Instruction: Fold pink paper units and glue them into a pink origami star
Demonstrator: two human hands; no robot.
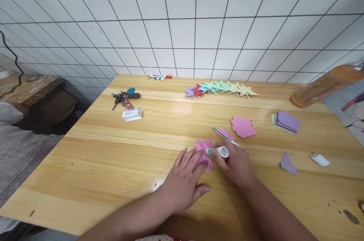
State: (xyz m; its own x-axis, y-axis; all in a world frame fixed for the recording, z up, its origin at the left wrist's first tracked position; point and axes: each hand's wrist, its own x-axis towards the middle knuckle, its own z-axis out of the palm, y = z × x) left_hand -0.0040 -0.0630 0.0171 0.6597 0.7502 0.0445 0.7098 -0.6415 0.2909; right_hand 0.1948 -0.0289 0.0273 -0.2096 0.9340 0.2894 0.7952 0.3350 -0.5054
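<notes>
My left hand (pixel 183 176) lies with its fingers spread over a pink folded-paper leaf (pixel 203 145), pressing its left side to the table. A glue stick (pixel 214 152), white with a green label, is gripped in my right hand (pixel 237 163). Its tip points left and meets the pink leaf, near its middle. Just beyond my right hand lies a slim silver tool (pixel 224 136), perhaps a craft knife, partly over a small pink paper piece (pixel 227 134). A stack of pink paper shapes (pixel 243 126) rests farther right.
Overlapping coloured paper leaves (pixel 222 88) lie near the tiled wall. Keys (pixel 125 98), a small white box (pixel 132 114) and a marker (pixel 160 76) are to the left. Rightward are paper squares (pixel 287 121), a purple triangle (pixel 288 164), a white cap (pixel 320 159) and a bottle (pixel 324 83).
</notes>
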